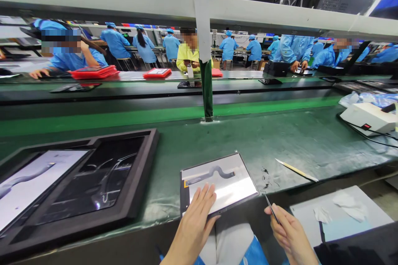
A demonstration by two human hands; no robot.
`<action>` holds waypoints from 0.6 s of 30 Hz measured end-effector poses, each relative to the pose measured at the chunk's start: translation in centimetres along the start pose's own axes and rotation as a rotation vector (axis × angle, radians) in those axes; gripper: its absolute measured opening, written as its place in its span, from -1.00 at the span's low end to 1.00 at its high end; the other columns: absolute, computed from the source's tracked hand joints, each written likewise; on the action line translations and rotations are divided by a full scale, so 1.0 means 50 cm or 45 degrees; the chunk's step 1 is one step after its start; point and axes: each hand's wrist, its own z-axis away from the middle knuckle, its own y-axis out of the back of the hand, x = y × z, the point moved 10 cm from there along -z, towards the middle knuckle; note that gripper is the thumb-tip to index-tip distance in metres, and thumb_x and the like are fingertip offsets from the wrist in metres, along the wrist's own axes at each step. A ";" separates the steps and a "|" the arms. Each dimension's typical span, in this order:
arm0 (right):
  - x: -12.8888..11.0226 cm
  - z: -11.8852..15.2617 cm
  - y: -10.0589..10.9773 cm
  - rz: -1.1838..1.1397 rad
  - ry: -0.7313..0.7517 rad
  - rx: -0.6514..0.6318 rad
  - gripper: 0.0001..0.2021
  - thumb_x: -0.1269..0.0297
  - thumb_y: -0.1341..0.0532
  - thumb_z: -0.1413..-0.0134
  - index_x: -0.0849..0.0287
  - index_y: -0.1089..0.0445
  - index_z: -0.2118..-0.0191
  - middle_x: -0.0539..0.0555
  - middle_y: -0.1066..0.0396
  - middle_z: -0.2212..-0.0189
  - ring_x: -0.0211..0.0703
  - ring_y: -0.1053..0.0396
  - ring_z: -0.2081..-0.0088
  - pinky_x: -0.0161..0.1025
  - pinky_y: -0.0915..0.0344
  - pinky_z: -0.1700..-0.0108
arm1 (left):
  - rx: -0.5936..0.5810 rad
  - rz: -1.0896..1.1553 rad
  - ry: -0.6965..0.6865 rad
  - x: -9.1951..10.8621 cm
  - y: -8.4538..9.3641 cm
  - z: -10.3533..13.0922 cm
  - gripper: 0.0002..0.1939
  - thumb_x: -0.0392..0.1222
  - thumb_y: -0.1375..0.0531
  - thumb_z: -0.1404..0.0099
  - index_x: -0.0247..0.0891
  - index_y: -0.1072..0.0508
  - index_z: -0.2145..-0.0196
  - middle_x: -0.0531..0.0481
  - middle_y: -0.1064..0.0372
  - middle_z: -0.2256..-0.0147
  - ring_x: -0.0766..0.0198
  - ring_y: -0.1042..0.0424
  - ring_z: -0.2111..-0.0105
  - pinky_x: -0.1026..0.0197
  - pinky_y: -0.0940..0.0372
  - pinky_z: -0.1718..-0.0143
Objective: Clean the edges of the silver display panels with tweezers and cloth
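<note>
A flat display panel [230,186] with a silvery back lies on the green bench at its front edge. A dark ribbon cable [203,177] curves across its upper part. My left hand [199,211] rests on the panel's lower left, fingers stretched flat and thumb at the near edge. My right hand [287,225] is closed round a pair of tweezers [272,210], whose tips point up beside the panel's right corner. Small black scraps [265,178] lie on the bench just beyond the tips. A pale pen-like stick [297,169] lies farther right.
On the left stands a black foam tray [146,161] holding another panel and a dark glossy sheet. A white device [368,118] with cables sits at the back right. A metal post [207,91] rises behind the panel. Co-workers sit beyond the conveyor; white wipes [350,207] lie lower right.
</note>
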 end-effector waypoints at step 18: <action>-0.038 0.003 0.040 -0.073 0.085 0.144 -0.38 -0.31 -0.45 0.38 0.23 -0.44 0.45 -0.25 0.12 0.71 -0.54 0.26 0.67 -0.47 0.29 0.64 | 0.035 0.021 -0.011 0.001 0.007 -0.003 -0.56 -0.21 -0.01 -0.50 -0.30 -0.19 -0.29 -0.17 -0.36 -0.18 0.06 -0.29 -0.22 0.00 -0.33 -0.18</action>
